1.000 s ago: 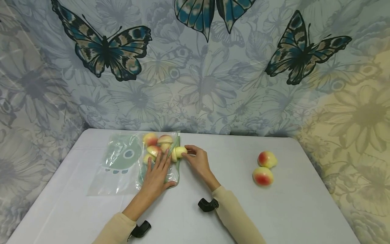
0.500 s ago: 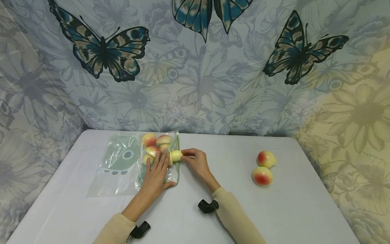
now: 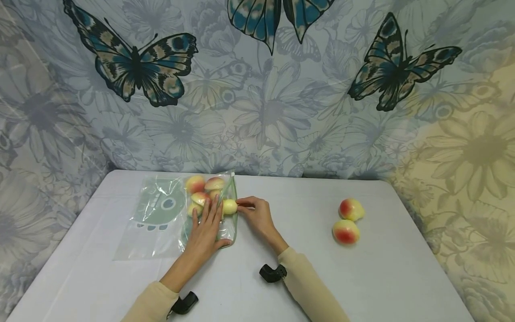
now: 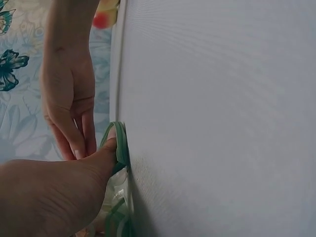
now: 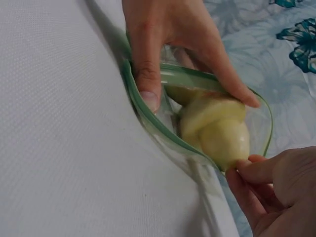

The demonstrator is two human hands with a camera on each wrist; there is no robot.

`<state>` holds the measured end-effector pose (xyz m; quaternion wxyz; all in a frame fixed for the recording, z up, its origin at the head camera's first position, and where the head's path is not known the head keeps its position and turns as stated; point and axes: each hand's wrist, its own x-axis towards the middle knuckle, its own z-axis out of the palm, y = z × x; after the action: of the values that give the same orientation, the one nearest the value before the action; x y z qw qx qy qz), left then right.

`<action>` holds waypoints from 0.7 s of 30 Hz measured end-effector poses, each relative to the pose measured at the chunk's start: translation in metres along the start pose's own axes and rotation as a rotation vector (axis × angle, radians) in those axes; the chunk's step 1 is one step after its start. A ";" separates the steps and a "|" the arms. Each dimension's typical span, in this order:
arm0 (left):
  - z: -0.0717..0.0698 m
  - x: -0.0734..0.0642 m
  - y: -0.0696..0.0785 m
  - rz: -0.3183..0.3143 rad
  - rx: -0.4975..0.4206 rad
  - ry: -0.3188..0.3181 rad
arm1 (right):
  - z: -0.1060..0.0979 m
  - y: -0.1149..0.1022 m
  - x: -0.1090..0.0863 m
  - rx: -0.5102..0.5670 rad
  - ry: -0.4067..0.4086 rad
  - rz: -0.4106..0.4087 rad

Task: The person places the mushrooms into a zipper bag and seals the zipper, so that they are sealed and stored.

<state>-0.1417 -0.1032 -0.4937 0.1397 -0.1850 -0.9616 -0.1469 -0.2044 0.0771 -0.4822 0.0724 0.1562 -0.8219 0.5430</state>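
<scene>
A clear zip bag (image 3: pixel 132 243) with a green dinosaur print lies on the table, its green-edged mouth facing right. Several red-and-yellow toy mushrooms (image 3: pixel 196 184) are inside. My left hand (image 3: pixel 204 232) rests on the bag with straight, spread fingers; its thumb is at the green rim (image 5: pixel 143 106), and the mouth gapes in the right wrist view. At that mouth, my right hand (image 3: pixel 257 215) pinches the stem end of a pale yellow mushroom (image 5: pixel 224 140), its cap end inside the bag. The left hand's fingers partly hide the bagged mushrooms in the head view.
Two more toy mushrooms, one (image 3: pixel 351 209) just behind the other (image 3: pixel 346 232), lie on the right of the white table (image 3: pixel 394 268). A butterfly-patterned cloth (image 3: pixel 273 112) hangs behind the table's back edge. A black wrist mount (image 3: pixel 272 273) sticks out from the right sleeve.
My right hand has moved slightly left, and the pale mushroom has gone farther into the bag's mouth. The left hand has stayed nearly still on the bag.
</scene>
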 end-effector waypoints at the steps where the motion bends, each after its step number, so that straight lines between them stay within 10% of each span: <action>1: 0.000 0.000 0.000 0.004 0.003 0.004 | 0.000 -0.001 0.000 -0.001 -0.001 -0.001; 21: -0.003 0.001 0.003 0.034 0.040 -0.004 | 0.012 0.000 -0.004 -0.065 -0.015 0.000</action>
<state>-0.1407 -0.1017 -0.4902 0.1439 -0.1986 -0.9614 -0.1248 -0.2000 0.0669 -0.4875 0.0711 0.1579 -0.8397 0.5147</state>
